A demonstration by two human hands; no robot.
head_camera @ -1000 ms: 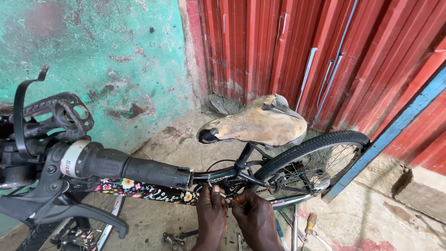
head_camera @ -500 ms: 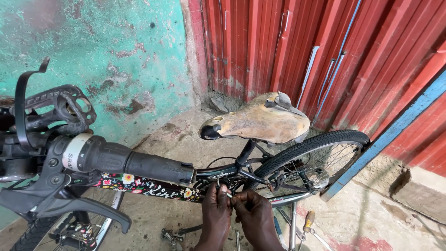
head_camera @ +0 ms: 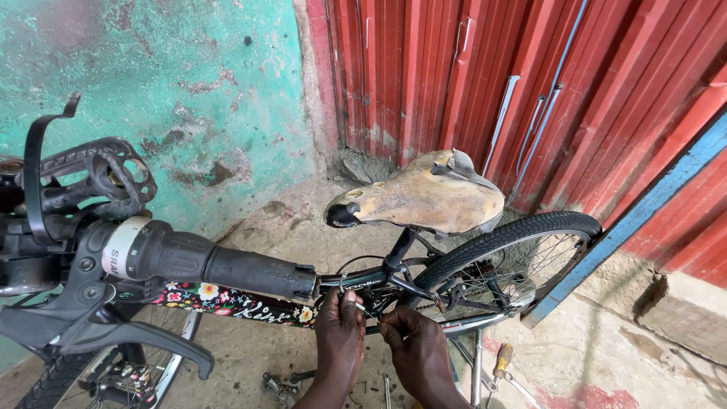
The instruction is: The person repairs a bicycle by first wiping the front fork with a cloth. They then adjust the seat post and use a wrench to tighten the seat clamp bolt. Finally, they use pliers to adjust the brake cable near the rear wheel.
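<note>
A flaking turquoise plaster wall (head_camera: 151, 83) meets red corrugated metal sheeting (head_camera: 469, 68) in a corner, above a cracked, dusty concrete floor (head_camera: 318, 227). Against them stands a black bicycle with a floral-printed frame tube (head_camera: 235, 303), a worn tan leather saddle (head_camera: 424, 198) and a black rubber rear tyre (head_camera: 522, 241) that touches a slanting blue-painted metal strip (head_camera: 644, 204).

Both hands work at the frame just below the seat post. The left hand (head_camera: 341, 341) has its grip closed on a small silver metal part (head_camera: 350, 297), pinched between fingertips beside the frame tube. The right hand (head_camera: 418, 350) sits just beside it, fingers curled toward the same spot; I cannot tell whether its grip is actually clamped on anything.

The pinched part looks small and slick, so it could well slip and drop among the loose metal bits on the floor (head_camera: 276, 385), where it would be hard to find. The bicycle shows no firm support in view, so a hard pull might tip it toward the sheeting. Fingers so near the thin cables and spokes (head_camera: 522, 269) could get nipped if the wheel turned.

The black rubber handlebar grip (head_camera: 219, 266) and brake lever (head_camera: 113, 337) fill the foreground and block much of the frame. What the silver part is, a fastener or a tool tip, stays unclear. A yellow-handled screwdriver (head_camera: 501, 362) lies partly cut off by the lower edge, and the pedals and chain are hidden
</note>
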